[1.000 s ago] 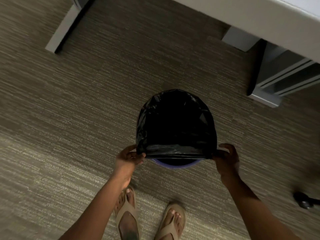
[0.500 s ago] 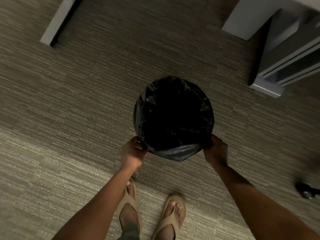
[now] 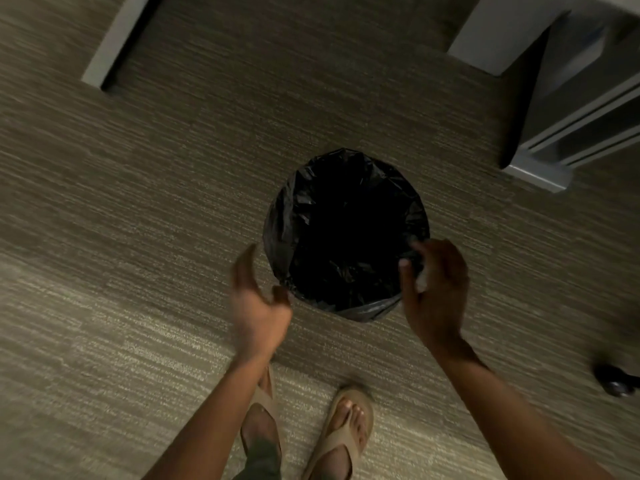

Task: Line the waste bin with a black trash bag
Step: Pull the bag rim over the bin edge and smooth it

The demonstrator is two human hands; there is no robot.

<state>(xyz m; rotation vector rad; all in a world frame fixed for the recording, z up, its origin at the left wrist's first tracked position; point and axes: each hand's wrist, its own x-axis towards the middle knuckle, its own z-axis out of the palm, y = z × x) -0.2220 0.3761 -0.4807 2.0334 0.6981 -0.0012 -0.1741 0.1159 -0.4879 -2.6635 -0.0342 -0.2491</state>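
Note:
A black trash bag (image 3: 346, 233) covers a round waste bin on the carpet; its edge is folded down over the rim all around, so the bin itself is hidden. My left hand (image 3: 258, 303) is blurred, fingers spread, just off the bag's near-left side and holding nothing. At the right rim, my right hand (image 3: 433, 289) has its thumb and fingers curled on the bag's folded edge.
A grey drawer cabinet (image 3: 568, 133) stands at the back right and a grey desk leg (image 3: 110, 46) at the back left. A dark chair caster (image 3: 616, 381) sits at the right edge. My feet in tan sandals (image 3: 346, 431) stand just behind the bin.
The bag's near edge went down over the rim, hiding the blue rim. My left hand then let go and opened. My right hand rose to the right rim.

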